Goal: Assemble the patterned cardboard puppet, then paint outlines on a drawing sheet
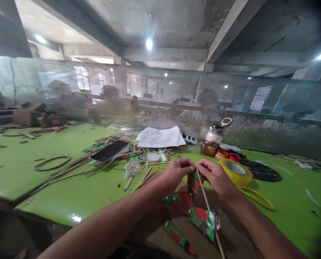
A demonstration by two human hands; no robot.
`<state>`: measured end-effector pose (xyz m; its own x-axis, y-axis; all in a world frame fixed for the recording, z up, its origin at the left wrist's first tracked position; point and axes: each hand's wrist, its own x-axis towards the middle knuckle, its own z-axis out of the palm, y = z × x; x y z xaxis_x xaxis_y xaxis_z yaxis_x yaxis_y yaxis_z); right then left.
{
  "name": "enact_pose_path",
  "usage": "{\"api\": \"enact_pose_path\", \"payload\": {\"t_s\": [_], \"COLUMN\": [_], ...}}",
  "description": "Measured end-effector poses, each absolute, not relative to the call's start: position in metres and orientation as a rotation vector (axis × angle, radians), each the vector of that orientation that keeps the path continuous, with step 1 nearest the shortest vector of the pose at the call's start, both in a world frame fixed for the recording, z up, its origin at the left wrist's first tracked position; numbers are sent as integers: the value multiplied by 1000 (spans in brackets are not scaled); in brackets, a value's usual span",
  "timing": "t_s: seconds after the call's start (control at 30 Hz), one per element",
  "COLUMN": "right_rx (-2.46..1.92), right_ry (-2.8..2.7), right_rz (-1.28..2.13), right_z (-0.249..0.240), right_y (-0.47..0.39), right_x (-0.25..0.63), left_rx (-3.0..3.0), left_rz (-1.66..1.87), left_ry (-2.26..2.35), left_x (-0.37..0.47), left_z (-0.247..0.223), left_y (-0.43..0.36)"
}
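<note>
Bare forearms frame a red-and-green jointed figure over brown cardboard. The left hand and right hand meet at the figure's top, pinching the end of a thin stick, probably to keep the two lined up.

Partition: perforated, grey, see-through, stretched across the full width of view.
Ceiling: bare, stained concrete, high above the partition.
Beams: heavy concrete, running overhead toward the partition.
Lamps: glowing white, overhead and also through the partition.
Windows: bright panes, visible behind the partition, at its left and right.
Table: glossy green top, in front of the partition, catching white glare.
</note>
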<state>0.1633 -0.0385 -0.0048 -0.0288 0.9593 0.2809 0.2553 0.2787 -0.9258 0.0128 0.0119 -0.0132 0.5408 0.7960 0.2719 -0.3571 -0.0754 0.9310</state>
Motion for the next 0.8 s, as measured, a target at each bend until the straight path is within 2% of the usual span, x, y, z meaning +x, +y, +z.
{"api": "enact_pose_path", "payload": {"t_s": [0.2, 0.5, 0.8], "right_rx": [-1148, -1175, -1124], "right_ry": [-1389, -1385, -1300], "right_rz": [983, 942, 1015], "right_z": [0, -5, -2], "right_y": [-41, -34, -36], "right_x": [161, 164, 159], "left_rx": [1542, 1289, 1214], "left_rz": [1061, 849, 869], "left_ry": [447, 437, 433], "left_x": [10, 13, 12], "left_z": [-10, -17, -16], "left_y": [13, 17, 17]}}
